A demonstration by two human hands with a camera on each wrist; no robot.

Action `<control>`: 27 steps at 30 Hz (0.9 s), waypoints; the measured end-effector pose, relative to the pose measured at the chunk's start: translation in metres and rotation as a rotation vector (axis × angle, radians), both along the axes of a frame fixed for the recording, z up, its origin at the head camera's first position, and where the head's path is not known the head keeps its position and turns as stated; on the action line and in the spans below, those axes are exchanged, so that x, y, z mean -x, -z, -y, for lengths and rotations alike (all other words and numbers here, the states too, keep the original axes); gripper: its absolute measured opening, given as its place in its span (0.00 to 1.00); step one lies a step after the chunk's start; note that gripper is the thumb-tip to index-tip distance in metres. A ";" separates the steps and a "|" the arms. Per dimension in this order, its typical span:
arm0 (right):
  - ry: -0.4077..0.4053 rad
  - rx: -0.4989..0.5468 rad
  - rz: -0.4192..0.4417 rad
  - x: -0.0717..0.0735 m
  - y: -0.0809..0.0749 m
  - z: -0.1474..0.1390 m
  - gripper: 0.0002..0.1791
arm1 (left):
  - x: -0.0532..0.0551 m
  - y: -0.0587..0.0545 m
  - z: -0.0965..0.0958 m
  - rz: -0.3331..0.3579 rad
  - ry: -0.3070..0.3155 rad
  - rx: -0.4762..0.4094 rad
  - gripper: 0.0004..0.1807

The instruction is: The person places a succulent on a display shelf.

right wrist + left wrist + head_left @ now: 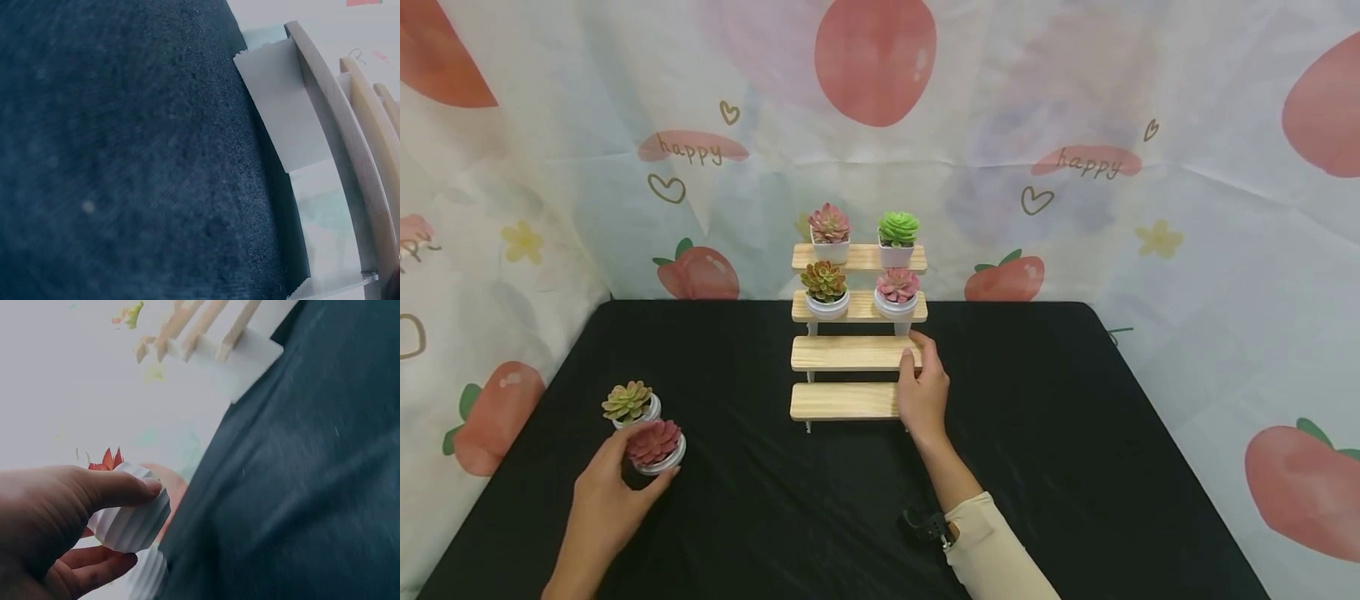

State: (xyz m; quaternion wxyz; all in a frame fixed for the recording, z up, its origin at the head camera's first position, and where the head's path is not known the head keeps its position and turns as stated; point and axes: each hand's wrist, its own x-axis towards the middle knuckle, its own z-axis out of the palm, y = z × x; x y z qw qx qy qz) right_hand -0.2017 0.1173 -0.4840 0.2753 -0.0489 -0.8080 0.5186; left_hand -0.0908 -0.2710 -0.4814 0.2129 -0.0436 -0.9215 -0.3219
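My left hand (604, 492) grips a potted red succulent (657, 443) at the table's left side. In the left wrist view its ribbed white pot (137, 519) sits between thumb and fingers. Right behind it stands a yellow-green succulent (628, 402) in a white pot. My right hand (925, 396) holds the right end of a wooden tiered stand (842, 354), thumb over the third board. Two succulents, one dusty pink (830, 223) and one bright green (898, 228), occupy the top board. Below them sit a brownish-green succulent (824, 282) and a pink succulent (898, 286) in round white pots.
A black cloth (760, 517) covers the table. Behind and beside it hangs a printed curtain (880, 150) with fruit shapes. White side supports (287, 106) carry the stand's boards. The two lower boards hold no pots.
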 end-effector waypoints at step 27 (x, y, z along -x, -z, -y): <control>0.009 0.000 -0.007 -0.001 -0.003 0.001 0.18 | 0.043 -0.034 -0.064 -0.104 0.321 -0.077 0.43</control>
